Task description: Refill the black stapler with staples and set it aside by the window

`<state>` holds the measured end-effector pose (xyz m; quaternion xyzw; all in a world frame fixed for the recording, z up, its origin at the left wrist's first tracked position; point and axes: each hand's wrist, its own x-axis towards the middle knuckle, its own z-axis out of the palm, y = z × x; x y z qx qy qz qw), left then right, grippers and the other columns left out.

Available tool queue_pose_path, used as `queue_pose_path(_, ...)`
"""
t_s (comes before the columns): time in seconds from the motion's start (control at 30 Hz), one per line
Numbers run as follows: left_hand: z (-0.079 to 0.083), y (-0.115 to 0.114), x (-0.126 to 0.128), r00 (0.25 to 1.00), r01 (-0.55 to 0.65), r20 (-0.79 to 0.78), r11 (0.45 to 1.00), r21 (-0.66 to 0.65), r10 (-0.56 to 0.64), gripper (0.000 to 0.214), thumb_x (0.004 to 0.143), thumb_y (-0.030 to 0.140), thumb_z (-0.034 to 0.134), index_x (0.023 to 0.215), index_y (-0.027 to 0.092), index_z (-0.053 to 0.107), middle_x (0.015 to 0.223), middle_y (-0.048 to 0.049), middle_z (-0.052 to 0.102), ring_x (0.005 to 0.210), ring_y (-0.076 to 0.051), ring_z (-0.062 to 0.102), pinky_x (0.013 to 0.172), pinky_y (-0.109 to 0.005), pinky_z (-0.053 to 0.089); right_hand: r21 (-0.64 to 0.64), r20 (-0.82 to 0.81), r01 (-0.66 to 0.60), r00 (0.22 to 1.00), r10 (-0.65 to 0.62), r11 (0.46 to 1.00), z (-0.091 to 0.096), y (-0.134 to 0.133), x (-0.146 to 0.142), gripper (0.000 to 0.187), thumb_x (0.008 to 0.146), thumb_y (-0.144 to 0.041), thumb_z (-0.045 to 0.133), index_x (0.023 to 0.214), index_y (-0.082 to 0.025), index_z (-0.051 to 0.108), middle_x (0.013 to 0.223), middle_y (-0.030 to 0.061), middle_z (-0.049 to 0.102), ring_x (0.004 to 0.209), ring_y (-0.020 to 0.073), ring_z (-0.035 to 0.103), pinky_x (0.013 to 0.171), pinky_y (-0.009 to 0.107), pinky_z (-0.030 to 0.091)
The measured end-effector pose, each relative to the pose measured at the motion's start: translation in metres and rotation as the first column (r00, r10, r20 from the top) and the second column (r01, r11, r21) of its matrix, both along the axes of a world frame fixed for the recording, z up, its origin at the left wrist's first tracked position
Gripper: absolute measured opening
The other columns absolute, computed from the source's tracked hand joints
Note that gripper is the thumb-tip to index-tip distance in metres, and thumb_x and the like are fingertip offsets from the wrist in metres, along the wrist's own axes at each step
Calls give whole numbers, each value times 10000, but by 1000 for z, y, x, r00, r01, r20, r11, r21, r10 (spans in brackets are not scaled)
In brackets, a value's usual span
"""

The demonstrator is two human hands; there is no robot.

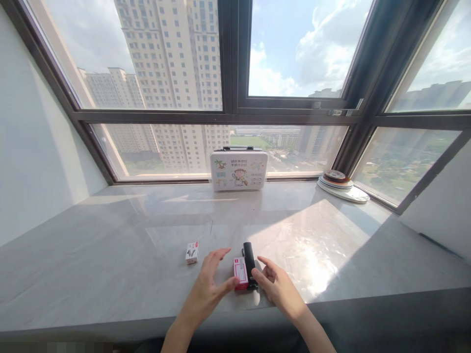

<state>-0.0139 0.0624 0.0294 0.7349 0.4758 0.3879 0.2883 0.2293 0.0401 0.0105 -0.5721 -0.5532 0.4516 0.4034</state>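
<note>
A black stapler (249, 263) lies on the grey stone windowsill (128, 255), with a small red and white box (240, 272) flat against its left side. My left hand (212, 284) hovers just left of the red box, fingers spread and curved, thumb tip close to the box. On the other side, my right hand (276, 286) is just right of the stapler, fingers apart, thumb near its near end. Neither hand holds anything. A small white and red box (192, 253) stands further left.
A white tin case with cartoon prints and a black handle (239, 169) stands upright against the window at the back. A stack of round plates (341, 185) sits at the back right. Dark window frames and white side walls enclose the sill.
</note>
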Motion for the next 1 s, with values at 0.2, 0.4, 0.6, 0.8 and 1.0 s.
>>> queue_pose_path(0.2, -2, 33, -68, 782, -606, -170, 795, 17, 600, 430, 952, 655, 514, 914, 238, 612, 848, -6, 643, 740, -193, 583, 724, -301, 434, 28, 265, -55, 963, 45, 998, 13, -11, -5, 847, 721, -501, 858, 1443, -182, 553, 696, -50, 563, 656, 159, 547, 599, 255, 377)
queue_pose_path(0.4, -4, 52, -40, 901, -336, -325, 936, -108, 286, 517, 966, 660, 447, 715, 223, 561, 615, 35, 558, 622, -155, 533, 612, -253, 292, 53, 283, -120, 954, 100, 991, 28, -7, -15, 658, 702, -319, 835, 1322, -229, 631, 686, -33, 647, 626, 168, 584, 568, 237, 319)
queue_pose_path(0.6, -4, 52, 17, 937, -166, -330, 978, -127, 116, 580, 984, 664, 404, 671, 212, 589, 638, -7, 621, 627, -169, 541, 606, -270, 271, 67, 232, -133, 966, 114, 989, 34, -3, -16, 609, 695, -267, 799, 1287, -256, 656, 765, -12, 715, 685, 199, 632, 597, 236, 365)
queue_pose_path(0.8, 6, 50, 19, 940, -12, -337, 983, -182, -51, 598, 1028, 590, 297, 717, 228, 657, 660, -29, 662, 647, -205, 591, 618, -284, 317, 54, 207, -187, 963, 172, 981, 34, 1, -16, 627, 703, -271, 805, 1310, -249, 648, 818, 1, 747, 707, 211, 655, 616, 241, 402)
queue_pose_path(1.0, 11, 64, 42, 923, 99, -342, 969, -225, -174, 629, 1040, 568, 259, 675, 230, 644, 567, -14, 634, 578, -194, 582, 632, -294, 365, 65, 273, -222, 942, 197, 973, 37, 13, 16, 502, 694, -283, 817, 1181, -222, 715, 741, -8, 718, 674, 201, 617, 623, 246, 411)
